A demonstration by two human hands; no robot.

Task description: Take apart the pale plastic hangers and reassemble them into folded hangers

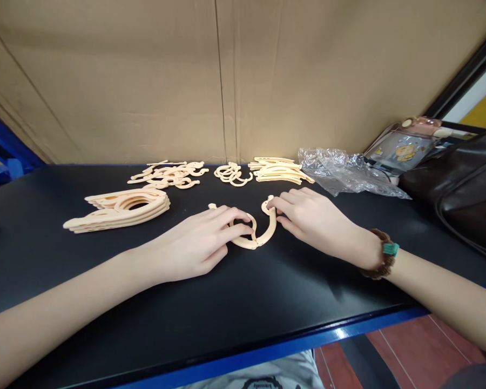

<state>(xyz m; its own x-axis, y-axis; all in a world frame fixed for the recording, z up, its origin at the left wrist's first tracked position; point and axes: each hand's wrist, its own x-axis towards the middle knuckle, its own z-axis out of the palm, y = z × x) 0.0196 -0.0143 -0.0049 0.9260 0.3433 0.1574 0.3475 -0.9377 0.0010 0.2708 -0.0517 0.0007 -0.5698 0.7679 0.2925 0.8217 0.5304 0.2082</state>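
A cream plastic hanger (267, 234), made of curved arms meeting at a joint around a central loop, lies on the black tabletop between both hands. My left hand (206, 237) is over its left side, fingers bent onto the arm and loop and holding them; part of the piece is hidden beneath. At the upper right end, my right hand (311, 216) pinches the arm between thumb and fingers, near a small rounded piece. To the left lies a neat stack of similar cream hangers (146, 213).
Along the back are loose cream hooked pieces (174, 175), curved hook pieces (231, 174) and a pile of slim arms (281, 170). Crumpled clear plastic (348, 173) lies right of them, near a clear printed pouch (405, 148) and a dark bag (461, 183). A cardboard wall (146, 81) stands behind.
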